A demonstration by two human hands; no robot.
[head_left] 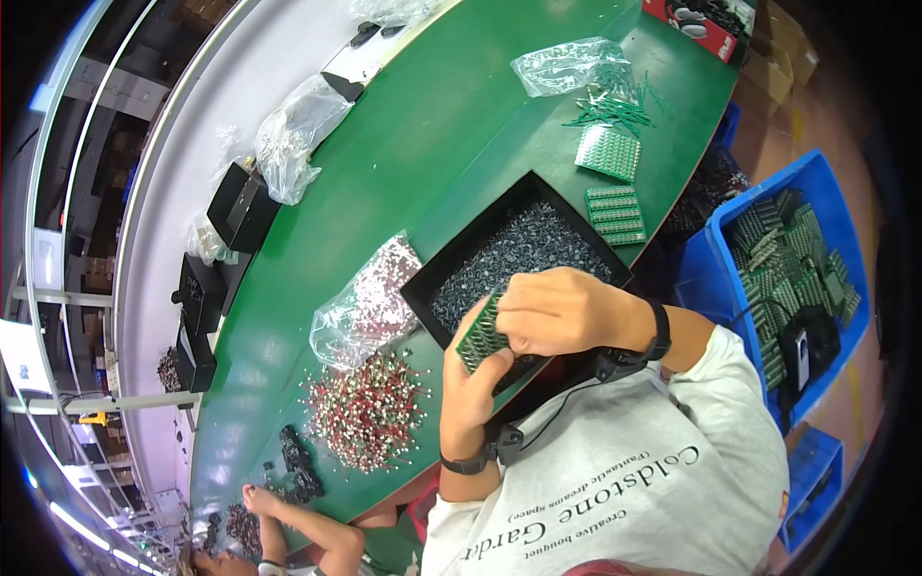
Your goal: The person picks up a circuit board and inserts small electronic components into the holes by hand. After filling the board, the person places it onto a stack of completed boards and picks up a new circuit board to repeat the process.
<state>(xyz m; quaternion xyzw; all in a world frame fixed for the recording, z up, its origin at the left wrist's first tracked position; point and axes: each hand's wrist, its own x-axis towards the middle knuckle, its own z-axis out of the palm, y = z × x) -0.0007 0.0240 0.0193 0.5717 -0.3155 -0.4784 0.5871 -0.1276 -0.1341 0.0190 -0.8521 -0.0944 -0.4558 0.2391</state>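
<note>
My left hand (467, 389) grips a green circuit board panel (482, 338) by its edge, thumb and fingers on either side, tilted over the near edge of a black tray. My right hand (552, 309) is closed, its fingertips pinched together against the board's face. Whatever lies between those fingertips is hidden. Under and beyond both hands, the black tray (437, 278) holds a heap of small dark grey parts (523, 252). Both wrists wear black bands.
Left of the tray lie a clear bag of small pale parts (370, 302) and a pile of red-and-white parts (367, 411). Green board panels (615, 215) and green strips (615, 113) sit beyond. A blue bin (715, 254) of boards stands right. A co-worker's hand (257, 499) is lower left.
</note>
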